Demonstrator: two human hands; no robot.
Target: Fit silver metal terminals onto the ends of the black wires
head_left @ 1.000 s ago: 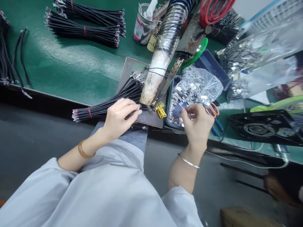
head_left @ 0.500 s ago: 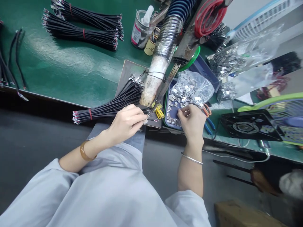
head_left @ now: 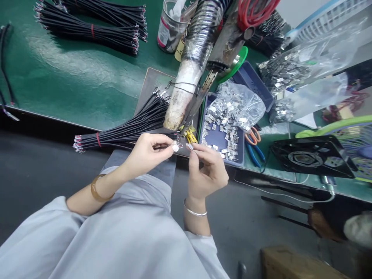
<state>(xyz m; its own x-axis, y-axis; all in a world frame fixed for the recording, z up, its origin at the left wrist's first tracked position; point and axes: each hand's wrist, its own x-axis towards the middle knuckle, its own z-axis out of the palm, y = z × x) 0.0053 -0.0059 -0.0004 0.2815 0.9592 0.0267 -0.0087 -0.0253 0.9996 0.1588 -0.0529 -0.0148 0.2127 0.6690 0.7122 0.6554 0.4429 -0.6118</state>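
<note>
My left hand [head_left: 149, 153] is closed in a pinch on a black cable, whose thin stripped wire ends [head_left: 180, 146] stick out past the fingertips. Something small and white [head_left: 175, 148] shows at those fingertips; I cannot tell what it is. Between the thumb and fingers of my right hand [head_left: 205, 166] is a small metal connector [head_left: 190, 147], a short gap away from the wire ends. Just behind my left hand lies a bundle of black cables [head_left: 124, 130], tied with a red band. A blue tray [head_left: 216, 137] of loose metal connectors stands beyond my right hand.
A wrapped hose [head_left: 181, 91] slopes down over a grey board [head_left: 144, 89]. Yellow clips [head_left: 190, 135] lie by its mouth. Pliers [head_left: 255, 155] and orange-handled scissors [head_left: 252, 136] sit right of the tray, near a black fan [head_left: 310, 157]. More cable bundles [head_left: 87, 31] lie at the back left.
My right hand has come out of the tray and moved left towards my left hand, now with a metal connector in its pinch. The view has shifted slightly.
</note>
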